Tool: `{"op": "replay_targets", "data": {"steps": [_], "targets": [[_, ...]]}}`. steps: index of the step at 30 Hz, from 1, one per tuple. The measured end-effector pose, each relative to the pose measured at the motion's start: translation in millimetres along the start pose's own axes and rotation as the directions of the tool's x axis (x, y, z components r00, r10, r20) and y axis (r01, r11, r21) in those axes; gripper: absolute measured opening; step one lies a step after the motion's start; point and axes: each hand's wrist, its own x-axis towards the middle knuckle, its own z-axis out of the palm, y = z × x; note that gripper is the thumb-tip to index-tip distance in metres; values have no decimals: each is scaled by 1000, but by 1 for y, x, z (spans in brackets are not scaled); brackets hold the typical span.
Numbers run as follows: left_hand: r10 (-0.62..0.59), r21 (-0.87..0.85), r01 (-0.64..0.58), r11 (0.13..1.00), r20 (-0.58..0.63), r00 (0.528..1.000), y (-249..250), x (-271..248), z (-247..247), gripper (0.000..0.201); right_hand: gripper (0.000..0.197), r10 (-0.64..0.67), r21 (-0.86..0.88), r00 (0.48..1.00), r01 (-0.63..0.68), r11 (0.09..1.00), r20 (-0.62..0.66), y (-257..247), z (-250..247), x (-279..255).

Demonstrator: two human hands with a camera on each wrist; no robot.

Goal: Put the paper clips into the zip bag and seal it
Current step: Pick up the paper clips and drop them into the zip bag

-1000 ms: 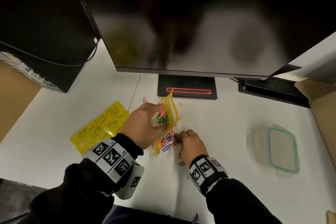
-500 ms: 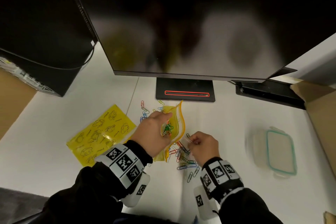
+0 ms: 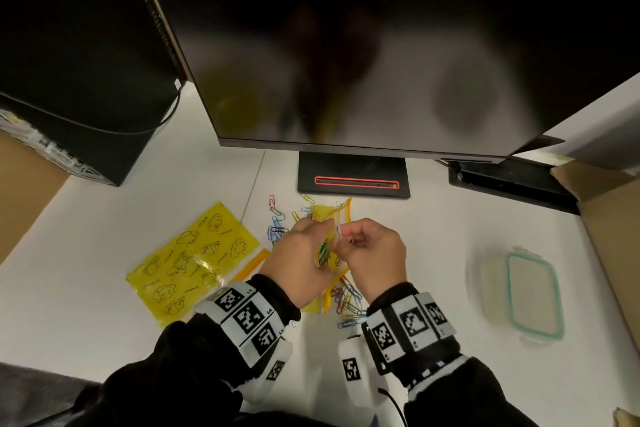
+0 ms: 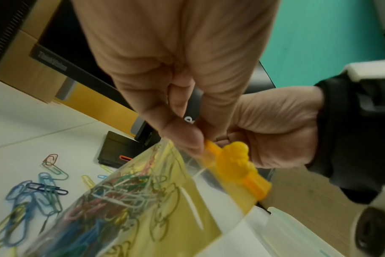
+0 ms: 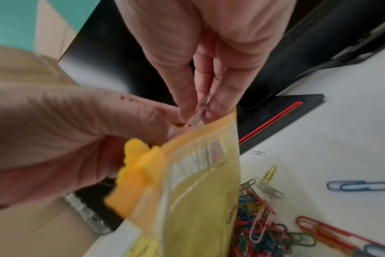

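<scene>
Both grips meet above the middle of the bench [image 3: 104,225]; the left hand [image 3: 298,263] pinches the top edge of the zip bag [image 4: 165,200] between thumb and fingers, just beside the orange slider [image 4: 235,163], so the bag hangs below and slightly ahead of that grip with its mouth up; the right hand [image 3: 374,256] has its fingers [image 5: 187,83] drawn together on a silvery paper clip [image 5: 200,111], held at the bag's open mouth and touching the left hand's thumb; inside the bag a tangle of coloured clips [image 4: 112,194] shows through the clear side. Nearest the person, under the wrists, a heap of loose paper clips [image 3: 348,302] lies on the bench, partly beneath the hanging bag; a blue clip [image 5: 359,186] and red ones lie a little apart from that heap in the right wrist view; to the left lies a second yellow printed bag [image 3: 187,263], flat; to the right, well apart, sits a clear container with a teal-rimmed lid [image 3: 519,295]. Farther on, beyond the hands, more loose clips [image 3: 277,225] are scattered toward the monitor stand [image 3: 353,177]; the dark monitor [image 3: 346,45] rises above it; cardboard [image 3: 606,218] stands at the right edge.
</scene>
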Motion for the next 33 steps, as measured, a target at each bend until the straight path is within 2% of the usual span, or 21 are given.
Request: {"op": "replay_targets", "data": {"steps": [4, 8, 10, 12, 14, 17, 19, 20, 22, 24, 26, 28, 31, 33], "targets": [[-27, -3, 27, 1000, 6, 1000, -4, -1, -5, 69, 15, -63, -21, 998, 63, 998, 10, -3, 2, -2], [-45, -21, 45, 999, -5, 999, -7, -6, -17, 67, 23, -67, 94, 985, 82, 992, -159, 0, -3, 14], [-39, -43, 38, 998, -26, 999, -11, -12, -25, 66, 22, -62, 21, 984, 66, 998, -167, 8, 0, 31], [-37, -57, 34, 998, -58, 998, -15, -19, -32, 64, 18, -90, -201, 996, 83, 976, -27, 12, 11, 49], [-48, -54, 43, 998, -89, 995, -18, -26, -37, 62, 30, -117, -407, 972, 193, 893, 204, 13, 27, 63], [-54, -62, 46, 997, -138, 989, -22, -33, -43, 59, 43, -59, -542, 841, 398, 740, 538, 0, 49, 76], [-57, -57, 47, 997, -167, 984, -26, -35, -48, 57, 51, -30, -549, 744, 519, 655, 667, -4, 60, 83], [-60, -53, 51, 997, -181, 982, -28, -36, -51, 57, 56, -15, -546, 710, 556, 627, 704, -2, 66, 87], [-72, -45, 64, 997, -210, 975, -32, -36, -58, 58, 69, 63, -595, 673, 603, 531, 737, 8, 78, 95], [-99, -42, 92, 995, -234, 967, -36, -36, -65, 58, 87, 136, -649, 654, 660, 379, 744, 23, 90, 102], [-119, -35, 113, 993, -252, 960, -39, -35, -70, 57, 99, 135, -648, 642, 697, 306, 754, 34, 96, 106], [-122, -23, 120, 992, -258, 959, -40, -34, -72, 57, 96, 131, -643, 641, 690, 333, 756, 33, 92, 101], [-138, -18, 138, 990, -258, 956, -39, -31, -71, 57, 79, 105, -633, 649, 672, 385, 753, 30, 71, 83], [-146, -28, 143, 989, -256, 956, -37, -27, -69, 56, 76, 71, -614, 651, 666, 424, 756, 38, 55, 69]]}}
